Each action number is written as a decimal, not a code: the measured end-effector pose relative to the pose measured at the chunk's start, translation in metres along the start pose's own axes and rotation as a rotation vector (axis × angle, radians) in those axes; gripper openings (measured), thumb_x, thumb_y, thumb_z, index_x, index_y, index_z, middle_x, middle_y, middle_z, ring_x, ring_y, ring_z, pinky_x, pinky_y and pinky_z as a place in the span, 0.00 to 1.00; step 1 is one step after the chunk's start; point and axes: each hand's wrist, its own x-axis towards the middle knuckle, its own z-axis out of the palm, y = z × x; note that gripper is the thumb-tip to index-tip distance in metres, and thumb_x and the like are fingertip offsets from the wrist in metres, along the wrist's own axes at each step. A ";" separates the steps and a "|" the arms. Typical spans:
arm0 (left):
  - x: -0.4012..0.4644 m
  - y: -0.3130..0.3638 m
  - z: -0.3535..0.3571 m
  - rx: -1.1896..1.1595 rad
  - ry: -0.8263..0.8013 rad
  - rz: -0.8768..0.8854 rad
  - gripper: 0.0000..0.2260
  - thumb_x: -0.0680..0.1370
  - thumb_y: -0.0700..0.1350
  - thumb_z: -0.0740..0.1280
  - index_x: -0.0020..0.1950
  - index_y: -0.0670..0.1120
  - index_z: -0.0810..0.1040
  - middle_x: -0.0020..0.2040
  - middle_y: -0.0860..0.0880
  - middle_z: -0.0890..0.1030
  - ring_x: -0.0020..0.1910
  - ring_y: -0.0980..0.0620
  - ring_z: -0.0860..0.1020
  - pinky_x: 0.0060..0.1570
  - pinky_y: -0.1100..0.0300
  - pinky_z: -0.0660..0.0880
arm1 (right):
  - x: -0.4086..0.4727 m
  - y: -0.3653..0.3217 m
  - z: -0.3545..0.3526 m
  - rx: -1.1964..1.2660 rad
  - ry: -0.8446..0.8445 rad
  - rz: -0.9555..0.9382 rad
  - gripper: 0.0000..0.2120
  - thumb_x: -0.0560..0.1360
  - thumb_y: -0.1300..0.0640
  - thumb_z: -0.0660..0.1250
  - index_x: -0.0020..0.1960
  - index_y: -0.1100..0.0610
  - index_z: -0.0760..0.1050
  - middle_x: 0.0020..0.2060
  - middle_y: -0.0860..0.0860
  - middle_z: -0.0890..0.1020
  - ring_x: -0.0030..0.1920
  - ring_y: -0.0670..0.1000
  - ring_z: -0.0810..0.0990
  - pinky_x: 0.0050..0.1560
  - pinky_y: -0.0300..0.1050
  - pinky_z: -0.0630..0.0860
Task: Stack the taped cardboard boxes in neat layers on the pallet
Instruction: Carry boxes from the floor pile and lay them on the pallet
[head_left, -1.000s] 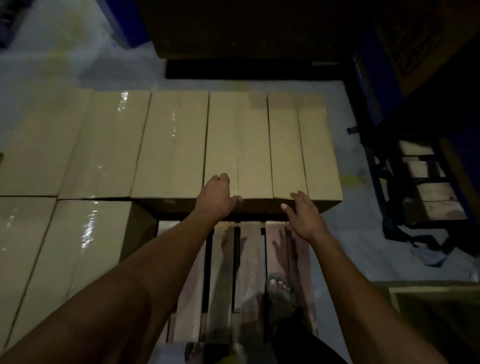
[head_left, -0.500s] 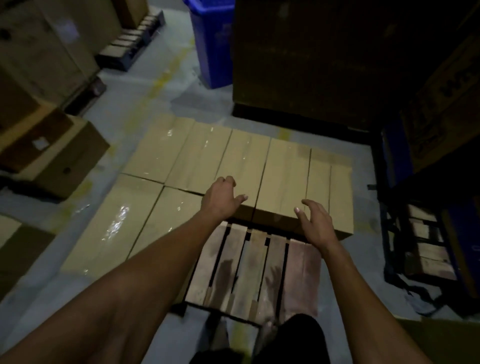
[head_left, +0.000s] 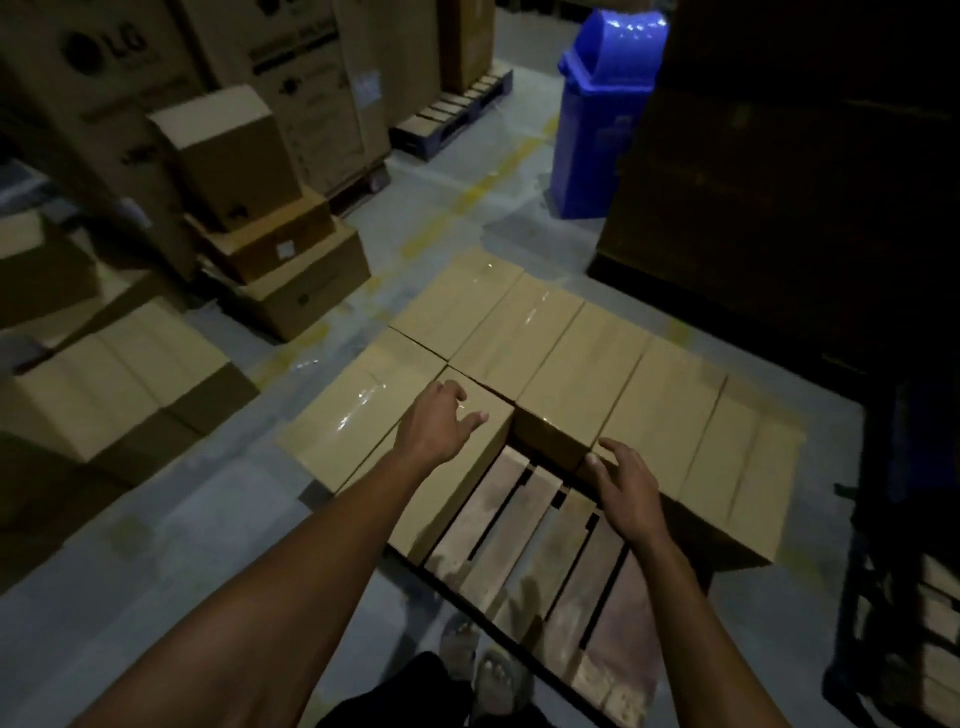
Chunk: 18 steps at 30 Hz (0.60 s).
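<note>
Taped tan cardboard boxes (head_left: 571, 358) lie in one flat layer across the far and left parts of the slatted wooden pallet (head_left: 540, 561), whose near slats I see bare. My left hand (head_left: 436, 426) hovers over a box top with its fingers loosely spread, holding nothing. My right hand (head_left: 626, 488) hangs relaxed beside a box's near edge; contact I cannot tell. A blue plastic bin (head_left: 602, 119) stands beyond.
</note>
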 end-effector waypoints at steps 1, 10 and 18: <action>-0.008 -0.007 -0.006 -0.012 0.018 -0.030 0.22 0.78 0.62 0.71 0.63 0.48 0.77 0.59 0.47 0.78 0.56 0.48 0.78 0.55 0.52 0.77 | -0.001 -0.008 0.005 -0.001 -0.027 -0.017 0.22 0.84 0.45 0.62 0.73 0.57 0.73 0.67 0.56 0.78 0.66 0.55 0.76 0.63 0.44 0.69; -0.071 -0.075 -0.062 -0.075 0.175 -0.191 0.22 0.78 0.63 0.70 0.64 0.49 0.77 0.58 0.49 0.77 0.57 0.49 0.77 0.56 0.53 0.76 | 0.006 -0.092 0.053 0.023 -0.200 -0.231 0.22 0.84 0.47 0.64 0.74 0.57 0.72 0.69 0.55 0.77 0.68 0.54 0.76 0.62 0.42 0.68; -0.115 -0.182 -0.126 -0.169 0.350 -0.376 0.22 0.79 0.61 0.70 0.67 0.49 0.77 0.61 0.49 0.76 0.59 0.49 0.77 0.59 0.54 0.76 | 0.010 -0.194 0.153 0.037 -0.364 -0.427 0.21 0.84 0.47 0.65 0.73 0.56 0.74 0.67 0.52 0.78 0.66 0.52 0.77 0.62 0.46 0.74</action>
